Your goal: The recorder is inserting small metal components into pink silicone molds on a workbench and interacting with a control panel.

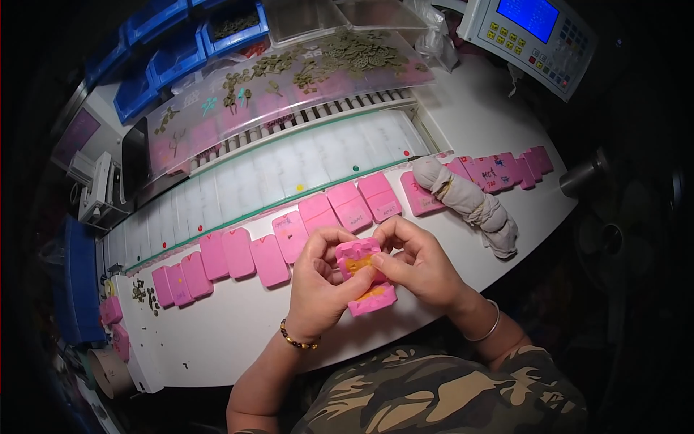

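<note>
Both hands meet over the near edge of the table around an opened pink rubber mould (373, 304) with an orange-yellow patch on its inner face. My left hand (316, 289) is closed on its left side, thumb laid across the inner face. From the right, my right hand (426, 271) pinches the upper part, its thumb pressing close to the orange patch. The fingers behind the mould are partly hidden. Just beyond my hands runs a staggered row of closed pink moulds (271, 262). A knotted whitish cloth bundle (470, 206) lies to the right, against some of the moulds.
A clear raised shelf (289, 90) carries many small olive-green pieces (365, 52). Below it is a long white panel with a green edge (267, 192). Blue bins (177, 58) stand at the far left, a control box with a blue screen (528, 18) at the far right.
</note>
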`<move>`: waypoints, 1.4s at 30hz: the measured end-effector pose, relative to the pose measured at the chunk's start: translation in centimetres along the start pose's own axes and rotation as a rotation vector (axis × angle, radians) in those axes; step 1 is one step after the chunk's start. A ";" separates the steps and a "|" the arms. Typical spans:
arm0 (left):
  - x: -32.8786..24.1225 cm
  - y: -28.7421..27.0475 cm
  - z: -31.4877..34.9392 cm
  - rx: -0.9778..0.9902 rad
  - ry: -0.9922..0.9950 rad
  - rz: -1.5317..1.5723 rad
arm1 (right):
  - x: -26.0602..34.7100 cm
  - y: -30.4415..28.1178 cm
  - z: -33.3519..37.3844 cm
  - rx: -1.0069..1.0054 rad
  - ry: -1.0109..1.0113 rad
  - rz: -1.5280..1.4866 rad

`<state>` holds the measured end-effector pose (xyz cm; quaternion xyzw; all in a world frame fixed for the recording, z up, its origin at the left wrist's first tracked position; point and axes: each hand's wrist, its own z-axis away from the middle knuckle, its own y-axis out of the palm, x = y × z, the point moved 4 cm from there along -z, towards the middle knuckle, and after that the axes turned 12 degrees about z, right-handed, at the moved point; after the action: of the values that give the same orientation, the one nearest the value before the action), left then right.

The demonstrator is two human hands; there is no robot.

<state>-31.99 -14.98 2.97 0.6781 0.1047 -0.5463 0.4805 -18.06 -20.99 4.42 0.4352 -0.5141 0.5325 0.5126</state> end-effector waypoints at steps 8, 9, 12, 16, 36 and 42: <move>0.3 -0.1 0.1 0.023 -0.007 0.048 | -1.3 -0.1 -0.1 -0.075 -0.053 -0.114; 0.3 -0.1 0.1 0.020 -0.002 0.048 | -1.4 -0.1 -0.1 -0.074 -0.052 -0.114; 0.2 -0.1 0.1 0.008 0.030 0.037 | -1.6 -0.1 -0.1 -0.039 -0.017 -0.116; 0.3 0.0 0.0 0.004 0.054 0.017 | -1.1 0.0 -0.2 -0.056 -0.030 -0.025; -0.2 -0.3 0.2 -0.046 0.017 -0.045 | -1.5 0.1 -0.6 -0.021 0.105 -0.140; -0.1 -0.2 0.1 -0.059 0.012 -0.053 | -1.5 -0.2 -0.6 -0.007 0.104 -0.128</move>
<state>-32.23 -14.96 3.00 0.6637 0.1416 -0.5515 0.4851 -17.68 -20.55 2.92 0.4371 -0.4601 0.5187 0.5729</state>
